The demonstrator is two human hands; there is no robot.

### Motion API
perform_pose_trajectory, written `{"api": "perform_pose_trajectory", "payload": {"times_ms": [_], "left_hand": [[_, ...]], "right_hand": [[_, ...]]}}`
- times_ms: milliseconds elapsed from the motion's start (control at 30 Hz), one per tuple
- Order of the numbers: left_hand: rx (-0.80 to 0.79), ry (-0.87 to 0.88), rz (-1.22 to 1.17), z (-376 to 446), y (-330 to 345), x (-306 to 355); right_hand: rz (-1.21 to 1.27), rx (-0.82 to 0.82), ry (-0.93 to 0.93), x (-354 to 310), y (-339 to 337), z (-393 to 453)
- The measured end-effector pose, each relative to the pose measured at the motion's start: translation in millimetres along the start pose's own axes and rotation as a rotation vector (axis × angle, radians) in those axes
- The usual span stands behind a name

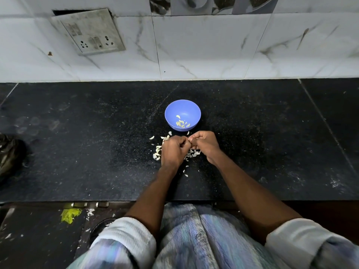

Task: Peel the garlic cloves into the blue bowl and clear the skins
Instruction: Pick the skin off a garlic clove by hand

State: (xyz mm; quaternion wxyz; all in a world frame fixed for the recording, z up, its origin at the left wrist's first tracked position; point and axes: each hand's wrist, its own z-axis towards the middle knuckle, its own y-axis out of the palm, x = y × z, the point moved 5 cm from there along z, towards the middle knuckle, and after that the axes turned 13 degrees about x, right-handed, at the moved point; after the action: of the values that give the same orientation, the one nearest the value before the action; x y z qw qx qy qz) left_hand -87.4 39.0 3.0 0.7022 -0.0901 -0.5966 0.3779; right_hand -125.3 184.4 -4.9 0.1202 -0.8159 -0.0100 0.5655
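While your left hand [172, 150] and right hand [204, 144] curl together, pinching a tiny clove I can hardly see, you look mid-peel. Loose skins [157, 152] lie around your hands. At 12 o'clock, just beyond, the blue bowl [182, 107] holds peeled cloves [182, 123]. Next, drop this one in.

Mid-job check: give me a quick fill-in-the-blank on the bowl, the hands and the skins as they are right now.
1. The peeled cloves lie inside the ____ bowl.
2. The loose skins lie on the ____ countertop.
3. The left hand and right hand meet just in front of the ____.

Missing words: blue; black; bowl
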Motion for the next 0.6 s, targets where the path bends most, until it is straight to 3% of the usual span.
{"api": "perform_pose_trajectory", "payload": {"times_ms": [267, 600], "left_hand": [[-0.053, 0.064, 0.059, -4.9, 5.9, -1.0], [0.023, -0.187, -0.284, -5.2, -2.9, 1.1]], "right_hand": [[0.017, -0.029, 0.088, 11.9, 0.9, 1.0], [0.148, -0.04, 0.125, 8.0, -0.1, 1.8]]}}
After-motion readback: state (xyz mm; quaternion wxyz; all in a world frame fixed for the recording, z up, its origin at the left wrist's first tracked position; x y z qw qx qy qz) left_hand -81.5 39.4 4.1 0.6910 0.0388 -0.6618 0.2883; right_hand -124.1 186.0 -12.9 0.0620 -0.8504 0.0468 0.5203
